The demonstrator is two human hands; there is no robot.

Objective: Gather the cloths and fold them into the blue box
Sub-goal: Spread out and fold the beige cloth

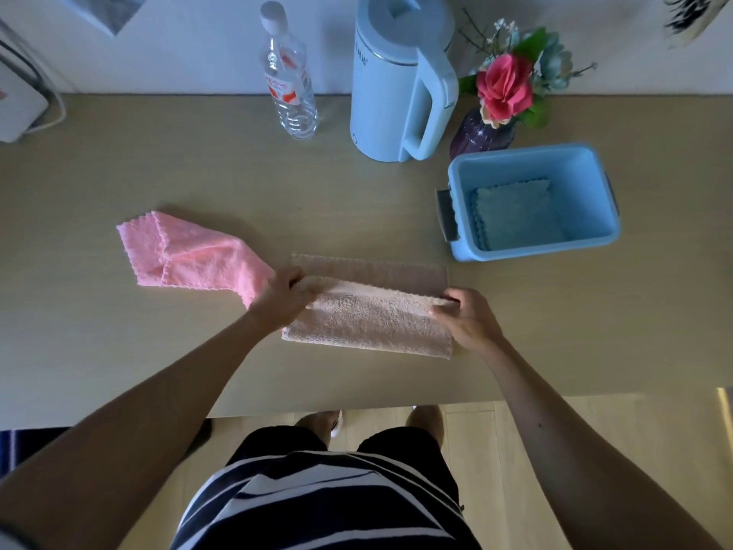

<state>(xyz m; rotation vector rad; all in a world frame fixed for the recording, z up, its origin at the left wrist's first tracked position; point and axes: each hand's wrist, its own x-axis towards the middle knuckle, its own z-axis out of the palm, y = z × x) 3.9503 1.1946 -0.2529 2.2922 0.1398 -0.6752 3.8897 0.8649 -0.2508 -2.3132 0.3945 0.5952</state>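
A beige cloth (pixel 369 323) lies on the table (pixel 119 351) in front of me, its near half turned over onto the far half. My left hand (pixel 283 295) pinches the folded edge at the cloth's left end. My right hand (pixel 466 315) pinches the same edge at the right end. A pink cloth (pixel 186 254) lies crumpled to the left, one end tucked under my left hand. The blue box (pixel 595 240) stands at the right, with a folded blue-grey cloth (pixel 515 216) flat on its bottom.
Along the back wall stand a clear plastic bottle (pixel 289 81), a pale blue kettle (pixel 400 81) and a purple vase with flowers (pixel 482 133). A white device with a cable (pixel 20 101) sits at the far left. The table's front edge runs just below the beige cloth.
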